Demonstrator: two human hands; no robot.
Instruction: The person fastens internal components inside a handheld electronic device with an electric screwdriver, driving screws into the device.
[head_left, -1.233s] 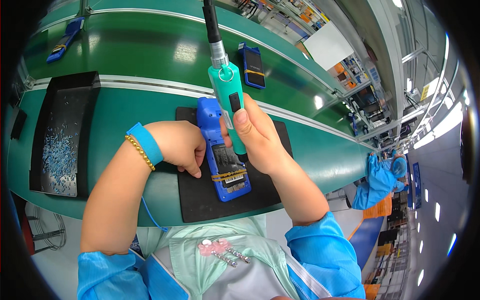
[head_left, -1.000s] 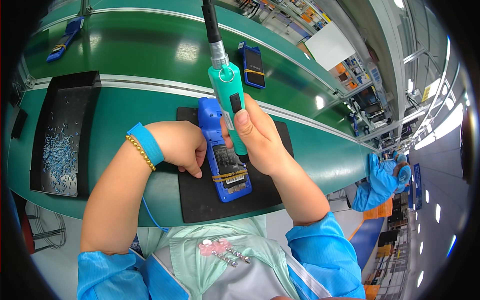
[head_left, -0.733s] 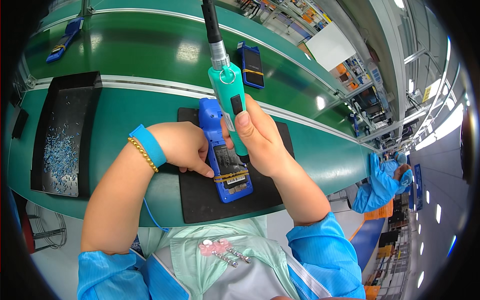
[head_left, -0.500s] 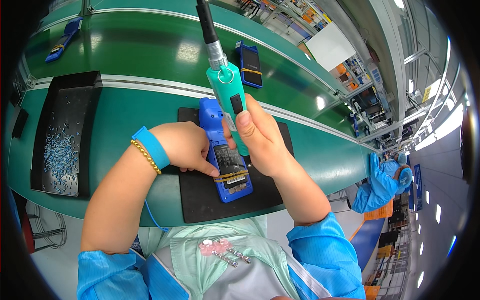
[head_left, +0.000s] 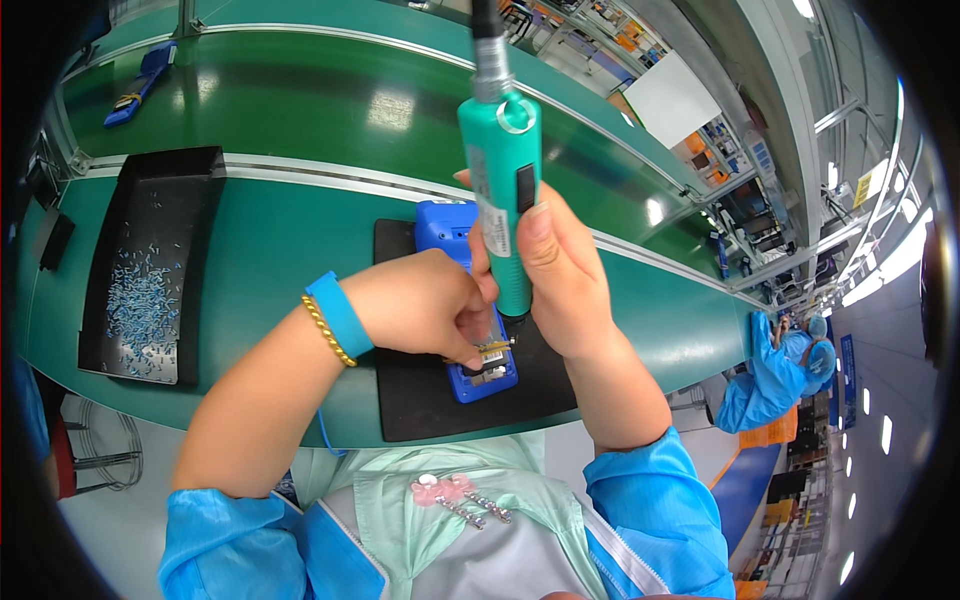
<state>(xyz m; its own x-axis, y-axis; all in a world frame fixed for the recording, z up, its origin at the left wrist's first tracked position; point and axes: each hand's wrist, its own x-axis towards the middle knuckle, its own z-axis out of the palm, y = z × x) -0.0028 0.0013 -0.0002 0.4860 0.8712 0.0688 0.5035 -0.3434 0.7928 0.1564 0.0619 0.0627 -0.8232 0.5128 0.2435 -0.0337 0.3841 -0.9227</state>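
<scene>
My right hand [head_left: 568, 270] grips a green electric screwdriver [head_left: 500, 150], upright with its tip pointing down. Beneath it lies a blue handheld device [head_left: 462, 388] with its back up, showing a dark battery bay crossed by a yellow rubber band [head_left: 495, 349]. The driver's black lower end is at the device's right edge; whether the bit touches a screw is hidden. My left hand [head_left: 425, 300] bends over the device from the left, fingers curled, holding it near the rubber band. A black mat [head_left: 405, 405] lies under the device.
To the left stands a black tray [head_left: 160, 200] with many small blue screws [head_left: 145, 310]. Behind the metal rail runs a green conveyor [head_left: 330, 110] carrying another blue device [head_left: 140, 85]. A co-worker in blue [head_left: 765, 375] is at the far right.
The screwdriver and my right hand have shifted right, and the driver's lower end now meets the device's right edge. My left hand has moved right, further over the device. The view has shifted slightly.
</scene>
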